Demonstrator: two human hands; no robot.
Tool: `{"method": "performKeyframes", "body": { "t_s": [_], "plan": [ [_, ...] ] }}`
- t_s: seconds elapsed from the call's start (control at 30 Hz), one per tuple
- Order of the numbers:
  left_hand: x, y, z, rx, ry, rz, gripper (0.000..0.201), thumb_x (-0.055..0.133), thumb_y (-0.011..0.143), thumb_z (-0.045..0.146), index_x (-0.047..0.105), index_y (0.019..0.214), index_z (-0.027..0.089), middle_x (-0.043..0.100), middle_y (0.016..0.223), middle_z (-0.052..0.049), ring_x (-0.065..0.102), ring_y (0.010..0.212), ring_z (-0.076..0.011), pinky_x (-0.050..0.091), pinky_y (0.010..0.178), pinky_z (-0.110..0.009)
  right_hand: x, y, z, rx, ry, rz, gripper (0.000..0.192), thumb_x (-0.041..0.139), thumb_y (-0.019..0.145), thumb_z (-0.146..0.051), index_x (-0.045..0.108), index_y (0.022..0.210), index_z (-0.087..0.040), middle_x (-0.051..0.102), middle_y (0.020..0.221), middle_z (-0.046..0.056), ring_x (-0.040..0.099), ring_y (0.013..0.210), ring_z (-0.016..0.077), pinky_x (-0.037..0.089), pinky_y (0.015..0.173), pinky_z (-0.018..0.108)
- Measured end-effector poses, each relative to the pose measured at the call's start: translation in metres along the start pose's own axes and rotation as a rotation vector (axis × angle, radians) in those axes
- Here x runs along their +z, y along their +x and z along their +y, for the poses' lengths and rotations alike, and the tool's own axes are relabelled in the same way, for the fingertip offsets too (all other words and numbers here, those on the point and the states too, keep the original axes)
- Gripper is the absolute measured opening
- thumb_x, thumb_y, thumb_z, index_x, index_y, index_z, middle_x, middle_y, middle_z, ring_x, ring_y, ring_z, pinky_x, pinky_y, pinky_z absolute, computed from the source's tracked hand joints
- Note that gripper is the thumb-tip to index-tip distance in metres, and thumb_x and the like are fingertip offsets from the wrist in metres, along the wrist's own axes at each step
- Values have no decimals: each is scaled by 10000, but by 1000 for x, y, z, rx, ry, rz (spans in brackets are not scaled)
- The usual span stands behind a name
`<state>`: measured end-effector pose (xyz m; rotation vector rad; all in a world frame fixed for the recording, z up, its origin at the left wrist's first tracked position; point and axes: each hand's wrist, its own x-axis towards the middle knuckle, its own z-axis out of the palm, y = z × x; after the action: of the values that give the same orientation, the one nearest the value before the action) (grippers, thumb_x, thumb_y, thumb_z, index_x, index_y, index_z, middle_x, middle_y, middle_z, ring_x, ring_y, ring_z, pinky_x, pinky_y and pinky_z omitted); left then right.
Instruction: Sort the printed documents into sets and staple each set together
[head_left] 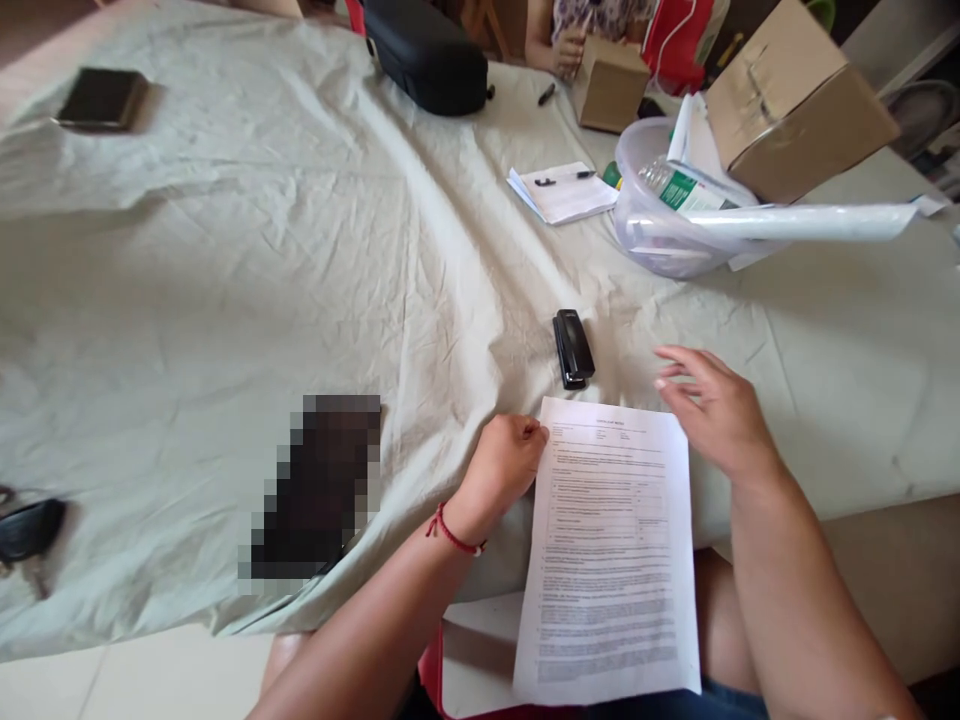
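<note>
A printed sheet of paper [611,560] covered in text hangs over the table's near edge, its lower part above my lap. My left hand [506,455], with a red cord bracelet at the wrist, pinches the sheet's upper left edge. To the right of the sheet, my right hand [709,405] is raised off it with the fingers apart and nothing in them. Just beyond the paper's top edge lies a small black stapler [574,348], touched by neither hand.
A translucent basin [652,235] holds a bottle and papers, beside a cardboard box [802,110]. Papers with pens [566,195], a black case [427,55], a wallet-like item [101,98], keys [30,530] and a blurred-out dark rectangle [319,490] lie around. Across the table, another person's hand [568,52] touches a small box [609,85].
</note>
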<state>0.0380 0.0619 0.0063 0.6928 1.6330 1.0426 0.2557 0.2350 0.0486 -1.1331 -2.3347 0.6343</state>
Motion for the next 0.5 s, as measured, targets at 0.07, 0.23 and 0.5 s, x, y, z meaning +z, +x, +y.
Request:
{"method": "performKeyframes", "body": {
  "t_s": [0.07,0.23,0.5],
  "plan": [
    [0,0,0,2,-11,-5,346,593,852,424,435,613,230,350,600,23,326,545,-129,212,534,-310,9,25,-12,-221,-103,-128,518,642,1005,-287,671,1517,-353,559,1681,57,741,1270,296,684,965,494],
    [1,-1,2,3,-20,6,292,568,847,357,447,617,222,370,599,24,324,538,-123,219,536,-307,46,80,-30,-523,-285,-409,653,544,954,-28,680,1510,-342,369,1824,13,624,1442,340,662,1002,504],
    [1,1,8,-14,-76,11,372,567,870,223,363,559,227,286,579,48,264,535,-114,197,525,-315,58,87,-34,-707,-249,-527,542,522,942,-17,785,1350,-258,692,1544,79,665,1220,278,621,1066,509]
  ]
}}
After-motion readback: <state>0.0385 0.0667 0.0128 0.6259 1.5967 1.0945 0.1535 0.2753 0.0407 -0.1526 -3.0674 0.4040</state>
